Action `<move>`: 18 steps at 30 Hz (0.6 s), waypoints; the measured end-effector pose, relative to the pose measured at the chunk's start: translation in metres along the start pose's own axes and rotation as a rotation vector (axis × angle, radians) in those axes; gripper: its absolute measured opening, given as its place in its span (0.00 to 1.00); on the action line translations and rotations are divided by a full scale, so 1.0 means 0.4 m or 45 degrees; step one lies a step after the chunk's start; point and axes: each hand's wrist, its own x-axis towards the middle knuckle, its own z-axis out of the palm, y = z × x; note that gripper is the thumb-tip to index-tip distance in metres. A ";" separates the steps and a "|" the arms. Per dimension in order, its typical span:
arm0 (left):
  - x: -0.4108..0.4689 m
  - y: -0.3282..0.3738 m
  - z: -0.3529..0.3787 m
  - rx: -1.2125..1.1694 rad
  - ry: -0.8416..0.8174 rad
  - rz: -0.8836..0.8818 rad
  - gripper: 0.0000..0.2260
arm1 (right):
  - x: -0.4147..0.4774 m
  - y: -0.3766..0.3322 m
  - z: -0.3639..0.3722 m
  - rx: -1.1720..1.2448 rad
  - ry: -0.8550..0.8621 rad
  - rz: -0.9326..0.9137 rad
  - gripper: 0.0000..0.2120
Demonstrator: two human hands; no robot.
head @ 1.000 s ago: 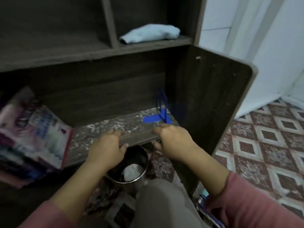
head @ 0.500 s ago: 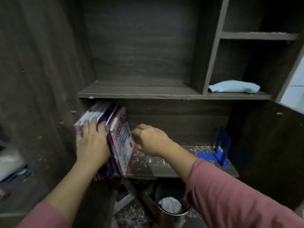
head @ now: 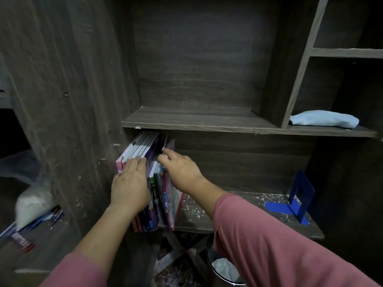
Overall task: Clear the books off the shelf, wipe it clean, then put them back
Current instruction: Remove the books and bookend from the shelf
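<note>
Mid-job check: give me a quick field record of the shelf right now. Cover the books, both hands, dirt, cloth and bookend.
lower shelf: speckled with white debris, not yet wiped
books: standing packed at its left end
left hand: flat against the books, fingers straight
right hand: fingertips at the top of the rightmost books; grip unclear
bookend: blue, at the shelf's right end, apart from the books
cloth: light blue, folded, in the compartment above right
</note>
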 end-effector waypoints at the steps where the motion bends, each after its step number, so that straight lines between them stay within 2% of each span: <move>1: -0.005 0.004 0.001 -0.004 -0.005 -0.014 0.38 | 0.001 0.007 0.003 -0.051 0.024 -0.036 0.23; 7: -0.023 0.037 0.027 0.021 0.064 -0.072 0.45 | 0.013 0.053 -0.004 -0.207 0.034 -0.247 0.15; 9: -0.043 0.058 0.055 -0.024 0.181 -0.098 0.45 | 0.010 0.060 -0.006 -0.349 0.051 -0.349 0.17; 11: -0.078 0.089 0.099 -0.138 0.244 -0.018 0.43 | -0.004 0.084 0.000 -0.478 0.114 -0.403 0.18; 13: -0.113 0.129 0.149 -0.338 0.131 -0.010 0.43 | -0.021 0.125 -0.002 -0.518 0.324 -0.423 0.10; 15: -0.130 0.161 0.180 -0.609 -0.012 -0.161 0.42 | -0.052 0.167 -0.032 -0.441 0.581 -0.364 0.08; 16: -0.130 0.171 0.185 -0.682 -0.023 -0.229 0.38 | -0.078 0.187 -0.051 -0.381 0.703 -0.311 0.07; 18: -0.115 0.178 0.173 -0.628 0.061 -0.232 0.29 | -0.153 0.218 -0.092 -0.276 0.862 -0.174 0.06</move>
